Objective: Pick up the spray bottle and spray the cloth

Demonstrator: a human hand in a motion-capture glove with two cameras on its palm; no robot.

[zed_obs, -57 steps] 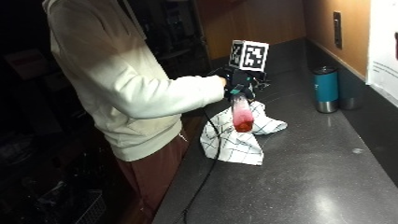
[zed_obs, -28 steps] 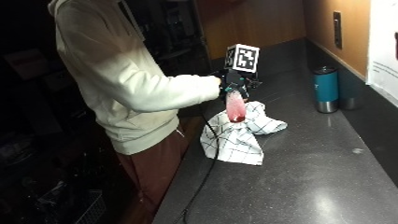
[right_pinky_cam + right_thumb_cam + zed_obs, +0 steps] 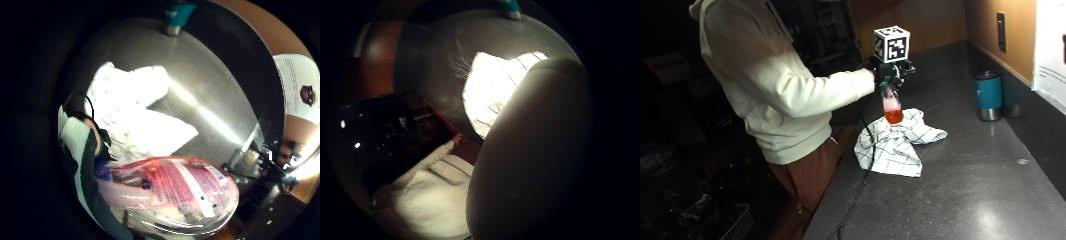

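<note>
The right hand [image 3: 887, 75] gripped the bottle [image 3: 892, 107], lifted above the cloth [image 3: 896, 145] on the desk [image 3: 986, 190]. Pickup looked done. Next, the nozzle needed aiming at the cloth and the trigger squeezing.

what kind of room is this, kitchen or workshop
Probably a kitchen or break-room counter: a long dark speckled countertop against a wood-panelled wall, a checked dish towel lying on it, and a teal travel tumbler standing near the wall.
</note>
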